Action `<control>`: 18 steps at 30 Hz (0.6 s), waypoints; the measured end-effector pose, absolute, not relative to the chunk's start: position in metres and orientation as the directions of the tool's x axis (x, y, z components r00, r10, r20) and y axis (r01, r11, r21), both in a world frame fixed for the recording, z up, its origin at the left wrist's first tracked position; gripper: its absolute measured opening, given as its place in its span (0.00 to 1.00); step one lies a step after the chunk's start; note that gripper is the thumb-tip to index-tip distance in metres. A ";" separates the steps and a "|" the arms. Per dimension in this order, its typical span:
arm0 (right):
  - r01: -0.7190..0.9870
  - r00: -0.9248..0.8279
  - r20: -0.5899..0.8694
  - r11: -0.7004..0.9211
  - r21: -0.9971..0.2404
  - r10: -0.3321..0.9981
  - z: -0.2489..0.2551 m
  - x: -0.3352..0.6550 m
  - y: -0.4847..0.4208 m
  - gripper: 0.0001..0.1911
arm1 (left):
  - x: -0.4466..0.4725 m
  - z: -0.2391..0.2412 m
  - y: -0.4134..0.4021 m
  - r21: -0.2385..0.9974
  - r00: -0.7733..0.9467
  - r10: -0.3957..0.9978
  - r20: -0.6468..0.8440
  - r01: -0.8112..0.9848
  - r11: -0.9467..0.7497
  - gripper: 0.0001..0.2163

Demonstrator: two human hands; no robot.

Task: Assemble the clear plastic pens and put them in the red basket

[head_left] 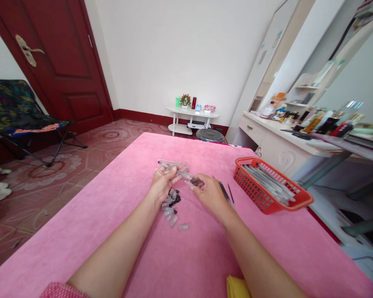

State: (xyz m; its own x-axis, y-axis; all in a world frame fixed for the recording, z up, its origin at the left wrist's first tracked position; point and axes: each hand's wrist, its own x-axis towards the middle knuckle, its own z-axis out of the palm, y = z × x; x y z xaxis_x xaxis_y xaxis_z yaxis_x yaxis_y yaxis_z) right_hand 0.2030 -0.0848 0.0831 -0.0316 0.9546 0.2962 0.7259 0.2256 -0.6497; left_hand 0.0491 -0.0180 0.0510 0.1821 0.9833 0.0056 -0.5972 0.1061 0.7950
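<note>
My left hand (162,182) is closed round a clear pen barrel (174,168) that slants across the pink table (118,215). My right hand (209,191) pinches the barrel's near end, where a dark cap (196,181) shows between the fingers. Under and between both hands lies a small heap of grey and black pen caps (171,204). A few more clear barrels (177,162) lie just beyond my left hand. Thin dark refills (226,193) rest on the cloth beside my right hand.
A red plastic basket (261,198) filled with several pens stands to the right of my hands. A white dresser (276,140) crowded with bottles runs along the right. A folding chair (15,111) and a dark red door stand at the left, a small white table at the back.
</note>
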 end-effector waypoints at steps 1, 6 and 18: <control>0.733 -0.021 0.297 0.216 -0.645 0.955 0.083 0.204 -0.085 0.05 | 0.049 0.051 -0.018 0.796 0.179 0.984 0.003 -0.596 0.106 0.08; 0.750 0.019 0.280 0.171 -0.639 0.960 0.080 0.207 -0.082 0.07 | 0.046 0.049 -0.016 0.800 0.142 0.990 0.000 -0.594 0.085 0.09; 0.799 0.000 0.400 0.240 -0.551 0.917 0.081 0.205 -0.083 0.08 | 0.051 0.051 -0.021 0.843 0.175 0.983 -0.047 -0.521 0.133 0.14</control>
